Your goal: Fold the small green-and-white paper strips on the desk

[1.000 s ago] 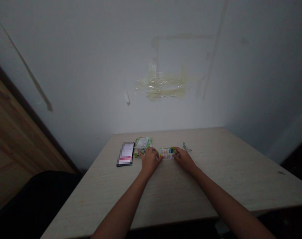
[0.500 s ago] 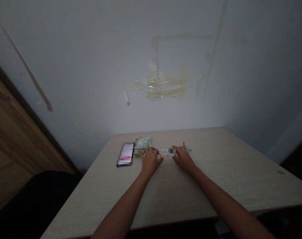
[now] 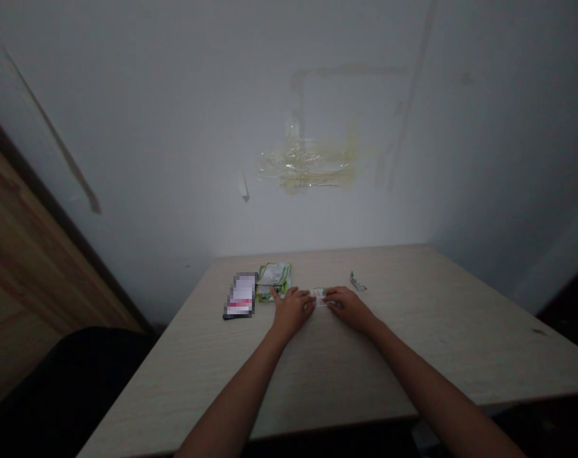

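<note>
A small printed packet [image 3: 320, 296], white with green and coloured print, lies on the table between my hands and looks narrow, as if folded. My left hand [image 3: 292, 312] grips its left end with thumb and fingers, the little finger sticking out sideways. On the other end, my right hand [image 3: 350, 307] has its fingers bent over the packet and the thumb at the near edge. Both hands cover the packet's ends, so only its middle shows. Just beyond my left hand lies a stack of green and white packets [image 3: 274, 275].
Left of the stack is a phone [image 3: 241, 296] with a blurred screen. A crumpled torn strip [image 3: 358, 282] lies beyond my right hand. The pale wooden table [image 3: 336, 369] meets a wall [image 3: 174, 159] with old tape on it. A dark rounded shape [image 3: 74, 381] stands at the left.
The packet between my hands shows less of its printed face and looks narrower. My right-hand fingers have moved down and left over it; my left fingers have shifted slightly right and nearer.
</note>
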`<state>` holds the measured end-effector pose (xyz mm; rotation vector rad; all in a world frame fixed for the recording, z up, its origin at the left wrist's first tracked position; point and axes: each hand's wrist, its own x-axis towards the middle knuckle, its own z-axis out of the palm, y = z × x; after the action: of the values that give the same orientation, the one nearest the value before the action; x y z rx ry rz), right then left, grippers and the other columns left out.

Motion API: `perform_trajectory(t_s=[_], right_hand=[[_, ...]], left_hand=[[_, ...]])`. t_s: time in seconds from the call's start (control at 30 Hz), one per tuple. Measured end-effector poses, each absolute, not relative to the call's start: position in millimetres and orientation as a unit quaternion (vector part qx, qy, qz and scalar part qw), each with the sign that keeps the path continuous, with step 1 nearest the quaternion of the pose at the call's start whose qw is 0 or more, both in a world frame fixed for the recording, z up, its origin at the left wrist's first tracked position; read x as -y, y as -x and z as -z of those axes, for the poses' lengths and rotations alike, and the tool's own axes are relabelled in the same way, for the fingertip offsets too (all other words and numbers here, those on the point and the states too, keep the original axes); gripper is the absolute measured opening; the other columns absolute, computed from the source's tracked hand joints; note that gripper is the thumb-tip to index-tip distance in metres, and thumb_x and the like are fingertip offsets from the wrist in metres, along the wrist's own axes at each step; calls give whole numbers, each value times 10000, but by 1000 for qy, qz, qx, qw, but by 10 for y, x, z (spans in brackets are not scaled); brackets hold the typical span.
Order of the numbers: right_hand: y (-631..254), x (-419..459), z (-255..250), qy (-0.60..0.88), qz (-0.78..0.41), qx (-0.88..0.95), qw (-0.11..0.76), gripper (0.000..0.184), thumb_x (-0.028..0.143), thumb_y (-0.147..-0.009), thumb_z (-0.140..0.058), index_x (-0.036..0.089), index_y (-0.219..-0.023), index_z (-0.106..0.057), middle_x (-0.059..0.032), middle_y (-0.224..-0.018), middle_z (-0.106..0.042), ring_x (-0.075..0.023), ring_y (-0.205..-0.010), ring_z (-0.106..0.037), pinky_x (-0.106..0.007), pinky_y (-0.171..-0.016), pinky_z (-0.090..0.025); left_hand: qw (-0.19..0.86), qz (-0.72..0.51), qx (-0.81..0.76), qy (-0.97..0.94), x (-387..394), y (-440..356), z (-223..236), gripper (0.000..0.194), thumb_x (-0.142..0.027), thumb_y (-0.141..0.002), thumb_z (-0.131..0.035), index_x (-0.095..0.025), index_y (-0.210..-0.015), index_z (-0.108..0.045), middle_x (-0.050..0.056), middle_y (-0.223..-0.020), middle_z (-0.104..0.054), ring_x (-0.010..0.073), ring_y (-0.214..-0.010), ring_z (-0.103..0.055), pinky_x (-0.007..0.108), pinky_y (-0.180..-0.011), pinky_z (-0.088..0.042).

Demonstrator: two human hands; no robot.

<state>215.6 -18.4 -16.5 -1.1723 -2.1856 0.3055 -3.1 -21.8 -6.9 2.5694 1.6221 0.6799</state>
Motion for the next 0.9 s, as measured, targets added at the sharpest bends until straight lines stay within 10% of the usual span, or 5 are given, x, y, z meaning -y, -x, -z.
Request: perform_trajectory(t_s=[0.9], right_hand=[[-2188, 240, -3, 414, -79, 872, 249, 155, 215, -879, -601, 205, -920, -751, -65, -931, -758, -196, -849, -669, -292, -795, -446]], left_hand=[[36, -231, -533, -813, 213, 24, 72, 186, -427, -884, -576, -365, -1017, -690, -17, -1211, -679, 303, -1298, -449, 784, -1041, 102]])
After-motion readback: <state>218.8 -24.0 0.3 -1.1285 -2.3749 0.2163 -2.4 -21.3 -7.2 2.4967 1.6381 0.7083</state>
